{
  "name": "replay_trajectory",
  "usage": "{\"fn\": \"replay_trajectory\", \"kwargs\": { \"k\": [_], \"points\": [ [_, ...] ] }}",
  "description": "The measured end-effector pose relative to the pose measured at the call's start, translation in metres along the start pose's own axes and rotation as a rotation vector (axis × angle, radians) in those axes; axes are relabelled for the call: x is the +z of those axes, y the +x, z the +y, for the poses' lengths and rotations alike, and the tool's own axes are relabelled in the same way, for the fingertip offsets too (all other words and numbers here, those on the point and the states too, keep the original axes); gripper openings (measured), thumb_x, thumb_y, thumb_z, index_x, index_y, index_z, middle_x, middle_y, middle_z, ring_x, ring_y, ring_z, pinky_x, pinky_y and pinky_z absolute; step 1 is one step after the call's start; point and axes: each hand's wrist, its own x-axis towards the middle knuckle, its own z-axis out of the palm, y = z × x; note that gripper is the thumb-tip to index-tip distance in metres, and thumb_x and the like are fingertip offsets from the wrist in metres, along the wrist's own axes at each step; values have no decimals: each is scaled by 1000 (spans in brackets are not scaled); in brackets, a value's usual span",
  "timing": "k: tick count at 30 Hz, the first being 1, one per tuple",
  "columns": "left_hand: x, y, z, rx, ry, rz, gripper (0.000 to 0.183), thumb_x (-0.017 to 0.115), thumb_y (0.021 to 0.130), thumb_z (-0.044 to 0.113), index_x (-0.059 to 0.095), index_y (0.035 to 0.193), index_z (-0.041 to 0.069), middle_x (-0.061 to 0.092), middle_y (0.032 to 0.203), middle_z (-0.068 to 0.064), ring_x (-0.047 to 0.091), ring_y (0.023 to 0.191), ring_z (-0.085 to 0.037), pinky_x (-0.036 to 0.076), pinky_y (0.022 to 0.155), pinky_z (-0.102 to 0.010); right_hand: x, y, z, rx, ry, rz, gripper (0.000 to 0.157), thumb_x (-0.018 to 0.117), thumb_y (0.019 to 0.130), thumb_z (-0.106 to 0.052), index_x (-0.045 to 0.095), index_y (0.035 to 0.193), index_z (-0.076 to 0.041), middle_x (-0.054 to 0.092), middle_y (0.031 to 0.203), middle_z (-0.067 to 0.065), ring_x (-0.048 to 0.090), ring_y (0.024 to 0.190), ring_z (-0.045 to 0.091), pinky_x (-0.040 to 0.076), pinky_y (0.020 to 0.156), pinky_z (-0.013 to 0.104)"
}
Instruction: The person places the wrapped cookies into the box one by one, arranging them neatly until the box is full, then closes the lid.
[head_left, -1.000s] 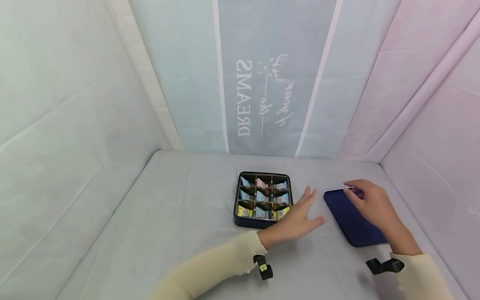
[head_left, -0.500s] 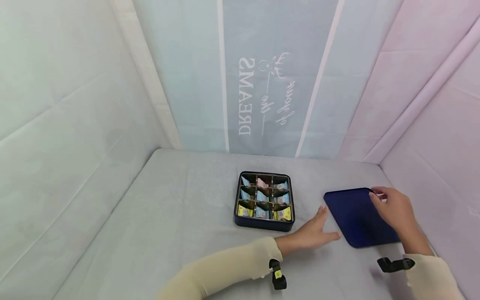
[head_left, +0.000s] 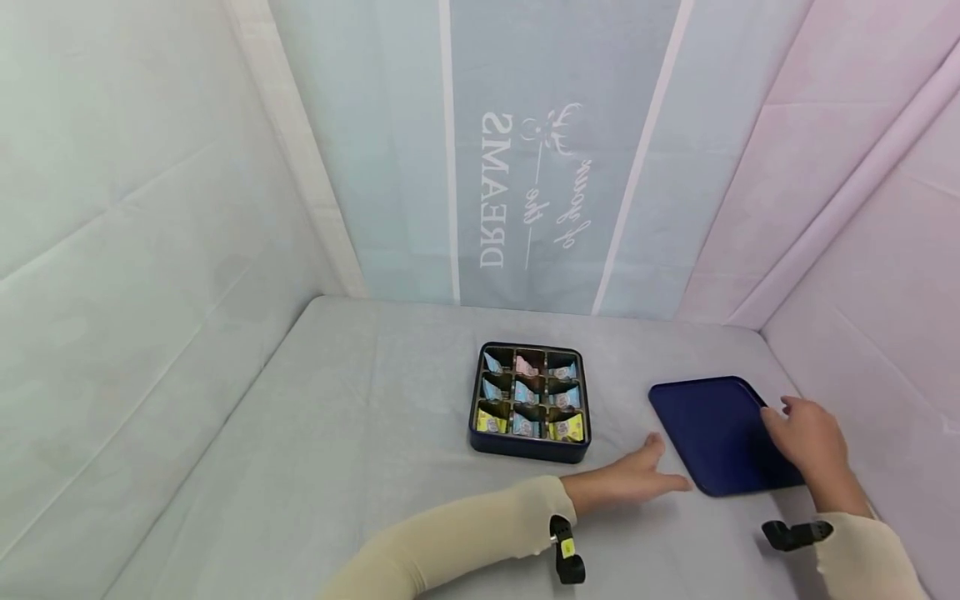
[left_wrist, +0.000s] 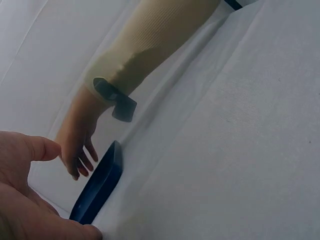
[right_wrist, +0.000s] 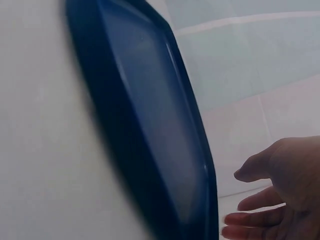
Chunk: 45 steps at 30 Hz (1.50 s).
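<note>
A dark blue lid point(head_left: 720, 433) lies on the grey cloth at the right, its raised rim facing up. Over its right edge hovers my right hand point(head_left: 812, 442), fingers loosely bent and holding nothing; in the right wrist view a gap separates that hand point(right_wrist: 280, 195) from the lid point(right_wrist: 155, 100). Left of the lid, my left hand point(head_left: 633, 477) has its thumb and fingers spread, with nothing in them. A square dark blue tin point(head_left: 528, 450) stands further left, divided into several compartments. Wrapped sweets in blue, pink and yellow point(head_left: 566, 428) sit in them.
Grey cloth point(head_left: 352, 467) covers the table. A printed fabric backdrop point(head_left: 405, 167) rises behind it, with pale fabric walls at left point(head_left: 150, 250) and right point(head_left: 885, 292). Black wrist cameras are strapped at the left sleeve point(head_left: 480, 525) and right sleeve point(head_left: 862, 558).
My left hand has moved right and nearer me, away from the tin. My right hand has drawn back right across the lid to its right edge. Tin and lid have stayed put.
</note>
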Motion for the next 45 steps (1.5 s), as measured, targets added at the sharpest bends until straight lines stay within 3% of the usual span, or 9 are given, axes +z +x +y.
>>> {"fn": "replay_trajectory", "kwargs": {
  "k": [5,15,23,30,38,45],
  "points": [
    [5,3,-1,-11,-25,-13,83,65,99,36,19,163,13,14,168,5,13,151,-3,17,121,-24,5,-1,5,-14,-10,-32,51,57,99,-22,52,122,24,62,111,40,55,99,62,48,75,65],
    [10,8,3,-45,-101,-8,78,66,98,32,24,163,19,21,166,14,17,149,1,22,121,-26,10,-1,3,-66,7,26,37,57,95,-13,62,112,20,66,103,37,60,92,58,49,69,61],
    [13,5,7,-68,-132,16,78,67,98,30,25,162,17,22,166,13,18,150,-1,23,121,-29,11,-3,4,-41,22,32,31,54,92,-7,64,108,18,64,104,38,60,90,58,48,67,61],
    [14,2,9,-65,-138,42,79,67,97,30,26,162,16,21,167,11,16,151,-2,21,122,-31,7,-7,7,-23,20,34,27,58,85,-6,66,99,16,66,93,33,61,81,52,48,60,55],
    [12,3,8,-65,-191,76,75,67,96,29,31,160,16,28,164,13,27,149,-7,28,121,-36,-4,-9,10,13,24,1,21,66,85,-9,69,91,10,68,86,28,62,77,48,45,56,46],
    [12,2,11,-73,-250,150,66,68,95,24,44,154,6,43,158,0,41,144,-19,34,118,-38,-3,-14,10,16,80,19,16,67,83,-6,68,81,10,66,70,17,58,63,29,43,54,39]
  ]
}}
